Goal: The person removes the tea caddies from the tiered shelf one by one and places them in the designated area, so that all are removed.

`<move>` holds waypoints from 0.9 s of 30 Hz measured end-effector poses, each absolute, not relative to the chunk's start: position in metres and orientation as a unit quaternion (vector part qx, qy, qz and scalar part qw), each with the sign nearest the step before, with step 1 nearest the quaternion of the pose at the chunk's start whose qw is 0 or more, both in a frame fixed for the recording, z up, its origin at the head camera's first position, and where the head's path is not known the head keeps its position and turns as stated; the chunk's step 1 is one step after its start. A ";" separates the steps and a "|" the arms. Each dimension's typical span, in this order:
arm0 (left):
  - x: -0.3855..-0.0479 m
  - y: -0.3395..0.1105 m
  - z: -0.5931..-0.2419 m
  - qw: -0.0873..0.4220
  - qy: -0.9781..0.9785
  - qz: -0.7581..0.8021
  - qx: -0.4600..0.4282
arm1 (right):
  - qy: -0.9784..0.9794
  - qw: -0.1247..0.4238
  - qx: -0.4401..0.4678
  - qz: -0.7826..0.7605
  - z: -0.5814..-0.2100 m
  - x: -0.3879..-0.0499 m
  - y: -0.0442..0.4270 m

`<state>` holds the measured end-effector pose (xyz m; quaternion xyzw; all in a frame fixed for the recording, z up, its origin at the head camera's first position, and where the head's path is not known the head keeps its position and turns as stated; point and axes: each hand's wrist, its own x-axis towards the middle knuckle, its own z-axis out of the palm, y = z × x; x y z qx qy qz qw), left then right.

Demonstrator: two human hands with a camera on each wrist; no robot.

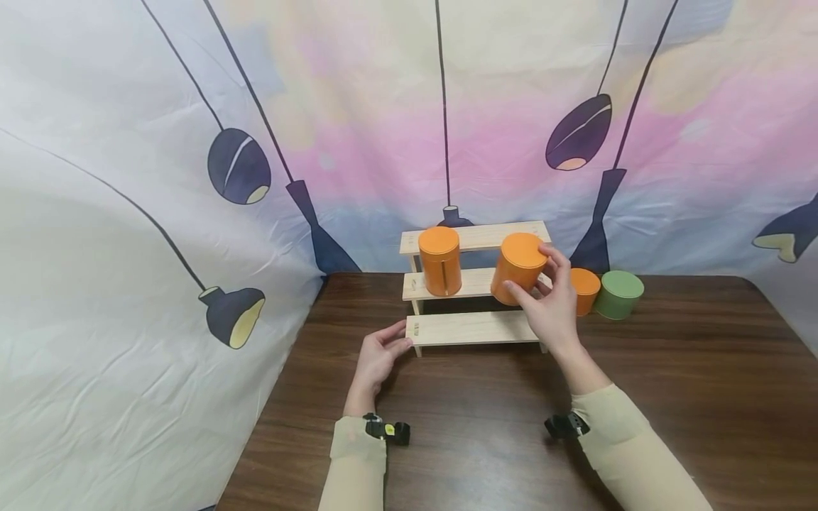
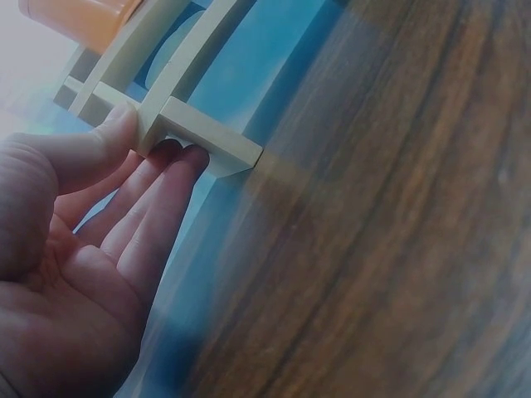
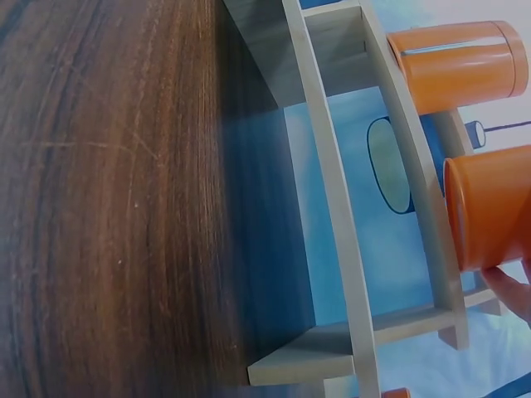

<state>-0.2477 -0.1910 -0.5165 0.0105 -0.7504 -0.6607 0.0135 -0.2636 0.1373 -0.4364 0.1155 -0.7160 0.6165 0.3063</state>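
A three-step wooden shelf rack stands on the table. My left hand holds the left end of its lowest step; in the left wrist view the thumb lies against the step's end and the fingertips reach beneath it. With thumb and fingers, my right hand grips an orange canister at the right part of the middle step. Whether that canister's base touches the step, I cannot tell. Another orange canister stands upright on the middle step's left part, its side seam showing in the right wrist view.
Right of the rack, a third orange canister and a green canister stand side by side on the dark wooden table. A printed cloth with lamp drawings hangs behind the table and along its left side.
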 end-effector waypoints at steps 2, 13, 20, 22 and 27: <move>-0.247 -0.191 -0.516 0.014 -0.750 -0.661 0.011 | -0.707 0.307 0.121 0.625 -0.438 -0.263 0.140; -0.250 -0.192 -0.519 0.013 -0.748 -0.664 0.010 | -0.684 0.303 0.100 0.656 -0.435 -0.248 0.161; -0.249 -0.191 -0.517 0.009 -0.750 -0.661 0.009 | -0.685 0.311 0.085 0.653 -0.433 -0.240 0.176; -0.249 -0.191 -0.517 0.008 -0.748 -0.664 0.010 | -0.685 0.311 0.079 0.655 -0.433 -0.238 0.181; -0.249 -0.193 -0.517 0.008 -0.745 -0.666 0.008 | -0.702 0.313 0.042 0.639 -0.436 -0.233 0.193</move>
